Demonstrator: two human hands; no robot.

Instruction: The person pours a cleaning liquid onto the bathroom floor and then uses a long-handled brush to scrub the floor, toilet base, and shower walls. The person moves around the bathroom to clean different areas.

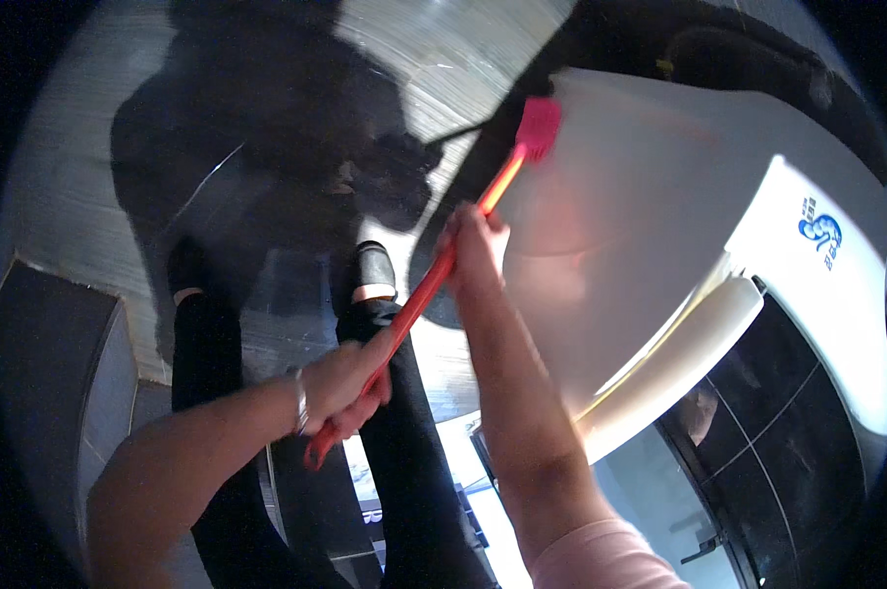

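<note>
Near the middle, the left hand [343, 384] and right hand [476, 251] wrap around a long red stick [422, 296]. It slants from 7 to 1 o'clock, and its pink head [539, 126] points to 1.

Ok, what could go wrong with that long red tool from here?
The pink head overlaps the edge of the pale surface in this view, so it might scuff it; contact is unclear. The red handle juts past the left hand near the dark trouser legs, so a backward pull might knock one.
</note>
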